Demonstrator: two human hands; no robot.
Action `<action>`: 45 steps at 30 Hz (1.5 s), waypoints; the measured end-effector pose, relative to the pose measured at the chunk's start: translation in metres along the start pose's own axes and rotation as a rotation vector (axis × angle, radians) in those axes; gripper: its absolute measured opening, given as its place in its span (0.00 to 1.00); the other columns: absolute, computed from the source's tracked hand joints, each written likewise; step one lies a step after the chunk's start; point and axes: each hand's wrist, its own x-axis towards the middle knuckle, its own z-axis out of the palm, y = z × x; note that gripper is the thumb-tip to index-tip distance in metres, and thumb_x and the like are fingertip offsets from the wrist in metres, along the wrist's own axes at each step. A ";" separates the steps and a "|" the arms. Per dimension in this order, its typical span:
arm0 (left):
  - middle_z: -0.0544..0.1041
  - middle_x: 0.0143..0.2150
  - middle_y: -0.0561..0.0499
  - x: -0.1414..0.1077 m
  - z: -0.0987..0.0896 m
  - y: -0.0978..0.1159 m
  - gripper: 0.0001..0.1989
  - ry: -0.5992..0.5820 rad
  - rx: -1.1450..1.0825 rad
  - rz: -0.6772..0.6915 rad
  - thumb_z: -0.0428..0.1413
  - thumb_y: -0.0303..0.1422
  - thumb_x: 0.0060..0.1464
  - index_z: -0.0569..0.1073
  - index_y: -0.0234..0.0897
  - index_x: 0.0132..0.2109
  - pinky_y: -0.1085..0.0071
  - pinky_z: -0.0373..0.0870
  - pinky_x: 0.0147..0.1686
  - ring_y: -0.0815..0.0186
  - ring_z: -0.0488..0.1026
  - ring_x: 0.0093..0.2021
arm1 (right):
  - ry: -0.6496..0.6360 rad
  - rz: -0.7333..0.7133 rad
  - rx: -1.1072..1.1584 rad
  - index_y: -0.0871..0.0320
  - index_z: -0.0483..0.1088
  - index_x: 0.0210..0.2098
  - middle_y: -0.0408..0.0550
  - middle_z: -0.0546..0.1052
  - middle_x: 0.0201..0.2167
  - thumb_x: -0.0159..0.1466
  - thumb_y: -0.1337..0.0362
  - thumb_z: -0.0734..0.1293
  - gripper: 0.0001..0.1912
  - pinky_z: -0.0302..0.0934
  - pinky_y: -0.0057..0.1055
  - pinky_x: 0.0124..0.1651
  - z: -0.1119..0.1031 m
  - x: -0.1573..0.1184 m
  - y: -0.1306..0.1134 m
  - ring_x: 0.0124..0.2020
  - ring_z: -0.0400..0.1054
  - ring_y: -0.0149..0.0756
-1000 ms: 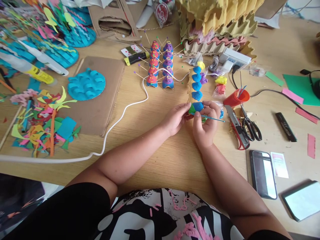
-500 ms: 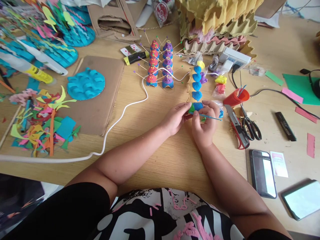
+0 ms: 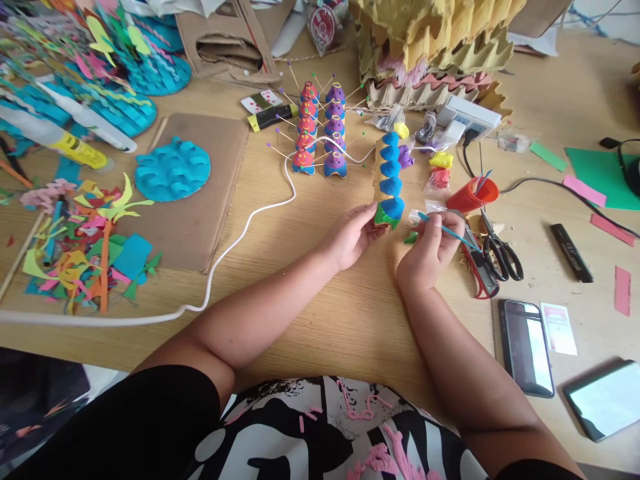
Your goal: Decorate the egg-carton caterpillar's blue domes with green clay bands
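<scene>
Drawn back to the right since the earlier frame, the right hand (image 3: 430, 250) has left the near end of the strip (image 3: 391, 168), baring its green patch (image 3: 386, 215). From the head view, that hand pinches a blue stick (image 3: 456, 235), whose middle its fingers cover; the left hand (image 3: 353, 240) grips the strip's near end, some fingertips hidden beneath. Rounded, smooth blue lumps run along the strip's rough, yellowish card. A green scrap (image 3: 411, 238) lies between the hands, its material hard to tell. Beyond the right hand, which partly hides the cutter (image 3: 483, 267), are scissors (image 3: 503, 257) and an orange cup (image 3: 463, 199). Egg trays (image 3: 440, 40), cut off above, stand behind; a white cable (image 3: 255, 213) curves left of the strip.
</scene>
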 end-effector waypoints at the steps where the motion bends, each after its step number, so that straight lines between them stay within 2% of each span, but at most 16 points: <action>1: 0.83 0.33 0.53 0.001 -0.001 0.000 0.11 0.000 -0.007 -0.004 0.60 0.32 0.70 0.80 0.34 0.37 0.74 0.73 0.39 0.73 0.78 0.32 | 0.011 0.025 0.025 0.48 0.68 0.39 0.40 0.66 0.33 0.75 0.50 0.66 0.11 0.69 0.37 0.40 0.001 0.001 0.000 0.29 0.64 0.33; 4: 0.81 0.32 0.53 0.002 -0.003 0.002 0.10 -0.014 -0.028 -0.013 0.62 0.35 0.69 0.80 0.35 0.38 0.75 0.73 0.38 0.72 0.78 0.32 | -0.030 0.080 0.058 0.48 0.71 0.41 0.39 0.66 0.31 0.75 0.49 0.65 0.12 0.59 0.34 0.29 0.001 0.003 -0.001 0.23 0.58 0.30; 8: 0.78 0.31 0.54 0.002 -0.004 0.004 0.13 -0.021 -0.070 -0.022 0.61 0.38 0.71 0.78 0.35 0.38 0.78 0.72 0.36 0.74 0.76 0.31 | -0.133 0.180 0.066 0.50 0.72 0.39 0.37 0.67 0.25 0.74 0.46 0.67 0.15 0.52 0.31 0.26 0.000 0.001 -0.007 0.23 0.58 0.29; 13: 0.77 0.31 0.54 0.000 -0.002 0.006 0.15 -0.040 -0.134 -0.057 0.59 0.39 0.72 0.78 0.35 0.38 0.78 0.73 0.35 0.75 0.75 0.31 | -0.188 0.421 0.152 0.52 0.71 0.34 0.38 0.73 0.29 0.68 0.43 0.74 0.20 0.57 0.26 0.25 0.004 -0.008 -0.013 0.25 0.62 0.25; 18: 0.76 0.29 0.52 0.000 -0.002 0.006 0.18 -0.091 -0.078 -0.087 0.60 0.43 0.71 0.77 0.35 0.35 0.75 0.71 0.32 0.73 0.74 0.29 | -0.325 0.683 0.410 0.52 0.74 0.33 0.38 0.73 0.26 0.63 0.38 0.76 0.23 0.62 0.26 0.27 0.007 -0.005 -0.010 0.28 0.67 0.28; 21: 0.76 0.29 0.52 0.001 -0.004 0.004 0.19 -0.120 -0.014 -0.063 0.61 0.45 0.69 0.76 0.36 0.34 0.73 0.69 0.31 0.70 0.74 0.29 | -0.395 0.779 0.498 0.52 0.74 0.33 0.38 0.74 0.26 0.62 0.41 0.79 0.23 0.66 0.26 0.30 0.005 0.001 -0.009 0.29 0.69 0.28; 24: 0.73 0.26 0.54 0.002 -0.005 0.002 0.21 -0.129 0.017 0.010 0.60 0.42 0.71 0.72 0.36 0.30 0.74 0.66 0.29 0.72 0.71 0.28 | -0.444 0.867 0.529 0.52 0.74 0.33 0.38 0.77 0.27 0.61 0.44 0.80 0.20 0.69 0.27 0.31 0.003 0.004 -0.010 0.29 0.71 0.29; 28: 0.70 0.25 0.55 0.001 -0.004 0.002 0.22 -0.111 0.023 0.045 0.59 0.39 0.72 0.71 0.35 0.29 0.78 0.62 0.27 0.75 0.67 0.26 | -0.483 0.904 0.550 0.51 0.74 0.35 0.38 0.78 0.28 0.62 0.44 0.79 0.20 0.73 0.29 0.36 0.001 0.005 -0.009 0.32 0.74 0.31; 32: 0.73 0.28 0.54 -0.003 0.001 0.006 0.19 -0.081 0.065 0.004 0.63 0.43 0.68 0.75 0.34 0.33 0.79 0.55 0.23 0.76 0.65 0.26 | -0.464 0.910 0.539 0.51 0.71 0.33 0.38 0.77 0.28 0.63 0.42 0.78 0.21 0.69 0.28 0.31 -0.001 0.007 -0.006 0.30 0.72 0.31; 36: 0.75 0.29 0.55 -0.009 0.004 0.008 0.17 -0.086 0.138 -0.017 0.69 0.41 0.63 0.75 0.34 0.33 0.79 0.51 0.21 0.78 0.64 0.25 | -0.429 0.935 0.482 0.51 0.68 0.32 0.38 0.76 0.29 0.66 0.40 0.74 0.23 0.67 0.29 0.30 -0.003 0.011 -0.003 0.29 0.70 0.30; 45: 0.76 0.29 0.55 -0.010 0.004 0.006 0.16 -0.081 0.104 -0.045 0.72 0.35 0.58 0.75 0.32 0.30 0.82 0.52 0.20 0.81 0.63 0.23 | -0.448 0.950 0.481 0.51 0.67 0.31 0.38 0.74 0.28 0.66 0.38 0.73 0.25 0.66 0.29 0.30 -0.004 0.012 0.000 0.29 0.69 0.30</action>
